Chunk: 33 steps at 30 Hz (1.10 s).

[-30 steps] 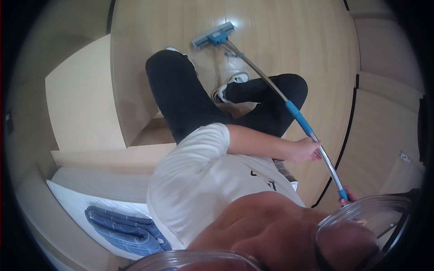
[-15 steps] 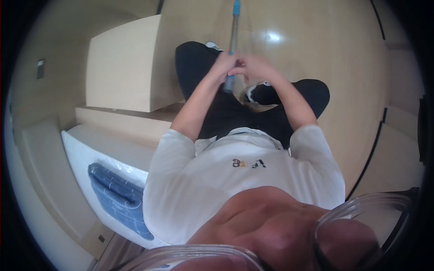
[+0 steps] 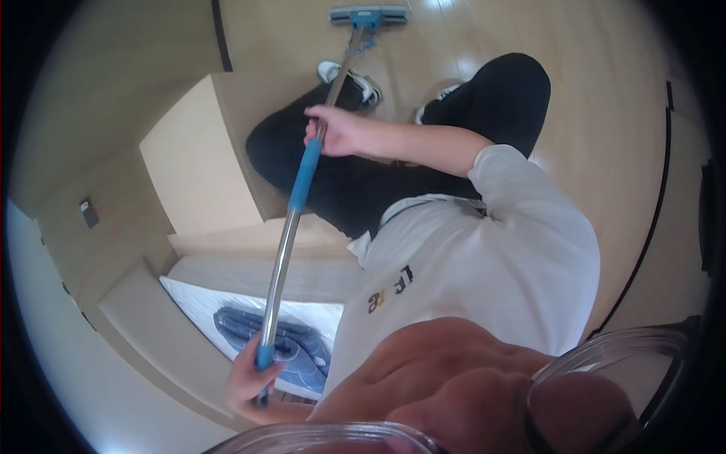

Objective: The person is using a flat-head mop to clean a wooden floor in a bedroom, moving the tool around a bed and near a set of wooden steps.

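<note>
A long mop (image 3: pixel 281 261) with a silver pole and blue grips runs slantwise in front of my body. Its wide blue-and-grey head (image 3: pixel 367 17) is on the floor, far ahead of my feet. My right hand (image 3: pixel 338 131) is wrapped round the pole just above the middle blue grip. At the near left, my left hand (image 3: pixel 248 372) grips the blue end of the handle, beside my shoulder. Both hands are closed on the same pole.
To the left stands a pale wooden cabinet (image 3: pixel 193 163). Behind it a bed holds a plastic-wrapped white mattress (image 3: pixel 185 291) with a folded blue checked cloth (image 3: pixel 302 340) on it. Wood-look floor (image 3: pixel 597 144) stretches ahead and right. A socket (image 3: pixel 88 213) is on the left wall.
My hands were close together on the pole; now they are far apart, the left drawn back toward my shoulder. The mop head has come into view and the pole slants. My body has turned.
</note>
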{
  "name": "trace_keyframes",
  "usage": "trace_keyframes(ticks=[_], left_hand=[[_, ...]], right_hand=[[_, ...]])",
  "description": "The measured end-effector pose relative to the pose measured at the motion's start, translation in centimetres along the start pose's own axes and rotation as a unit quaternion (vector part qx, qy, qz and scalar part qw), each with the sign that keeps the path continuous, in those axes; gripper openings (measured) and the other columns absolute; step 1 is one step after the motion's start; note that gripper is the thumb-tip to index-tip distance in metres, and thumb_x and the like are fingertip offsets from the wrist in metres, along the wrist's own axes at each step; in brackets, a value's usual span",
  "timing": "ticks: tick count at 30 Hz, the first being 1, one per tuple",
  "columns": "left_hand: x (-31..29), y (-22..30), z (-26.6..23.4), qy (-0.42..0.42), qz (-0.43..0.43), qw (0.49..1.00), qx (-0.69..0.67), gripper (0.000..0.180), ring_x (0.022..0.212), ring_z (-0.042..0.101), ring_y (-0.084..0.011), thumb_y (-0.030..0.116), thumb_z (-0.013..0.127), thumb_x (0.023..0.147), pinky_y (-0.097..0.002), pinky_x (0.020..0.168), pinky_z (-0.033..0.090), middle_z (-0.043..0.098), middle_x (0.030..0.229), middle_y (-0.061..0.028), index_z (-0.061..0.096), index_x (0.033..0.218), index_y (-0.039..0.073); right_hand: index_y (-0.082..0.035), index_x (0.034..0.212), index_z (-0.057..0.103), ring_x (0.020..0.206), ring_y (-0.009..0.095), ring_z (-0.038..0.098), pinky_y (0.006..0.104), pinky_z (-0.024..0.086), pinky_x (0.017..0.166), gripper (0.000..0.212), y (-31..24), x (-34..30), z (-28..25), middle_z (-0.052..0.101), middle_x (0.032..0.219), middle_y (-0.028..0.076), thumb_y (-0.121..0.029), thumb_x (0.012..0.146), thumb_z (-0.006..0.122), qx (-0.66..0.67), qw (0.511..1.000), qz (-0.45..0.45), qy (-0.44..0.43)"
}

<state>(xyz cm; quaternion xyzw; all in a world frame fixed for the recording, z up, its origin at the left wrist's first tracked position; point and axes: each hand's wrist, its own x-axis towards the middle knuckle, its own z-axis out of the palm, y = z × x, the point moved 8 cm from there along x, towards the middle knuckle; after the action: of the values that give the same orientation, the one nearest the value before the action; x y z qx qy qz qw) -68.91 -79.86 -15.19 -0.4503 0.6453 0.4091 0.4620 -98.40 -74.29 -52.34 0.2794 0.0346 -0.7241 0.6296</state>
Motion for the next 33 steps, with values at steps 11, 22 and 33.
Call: trace_keyframes(ticks=[11,22,33], left_hand=[[19.3,8.0,6.5,-0.148,0.209,0.923,-0.287,0.075,0.049,0.050,-0.0098,-0.005,0.062,0.083,-0.0225,0.041,0.040,0.052,0.070,-0.0019,0.029,0.150,0.005],[29.0,41.1,25.3,-0.397,0.279,0.800,-0.354,0.022,0.050,0.045,-0.0088,0.011,0.061,0.090,-0.0219,0.041,0.036,0.049,0.071,-0.0007,0.048,0.109,0.007],[11.1,4.0,-5.1,0.147,0.174,0.961,0.154,0.054,0.063,0.055,-0.0137,0.008,0.068,0.081,-0.0295,0.058,0.046,0.059,0.072,-0.0063,0.051,0.131,0.003]], right_hand=[[-0.011,0.068,0.048,0.057,0.019,0.045,0.0387,0.045,0.058,0.029,-23.3,-4.7,-13.1,0.045,0.063,0.004,-0.031,0.090,0.050,-0.103,0.913,-0.294,0.264],[-0.002,0.081,0.057,0.053,0.021,0.054,0.0388,0.043,0.048,0.033,-42.3,-22.8,-8.1,0.055,0.064,0.009,-0.028,0.096,0.045,-0.493,0.666,-0.422,0.367],[0.000,0.105,0.062,0.106,0.021,0.060,0.0337,0.048,0.098,0.016,9.6,-6.2,2.2,0.064,0.110,0.012,-0.010,0.092,0.058,-0.074,0.962,0.115,-0.237]])
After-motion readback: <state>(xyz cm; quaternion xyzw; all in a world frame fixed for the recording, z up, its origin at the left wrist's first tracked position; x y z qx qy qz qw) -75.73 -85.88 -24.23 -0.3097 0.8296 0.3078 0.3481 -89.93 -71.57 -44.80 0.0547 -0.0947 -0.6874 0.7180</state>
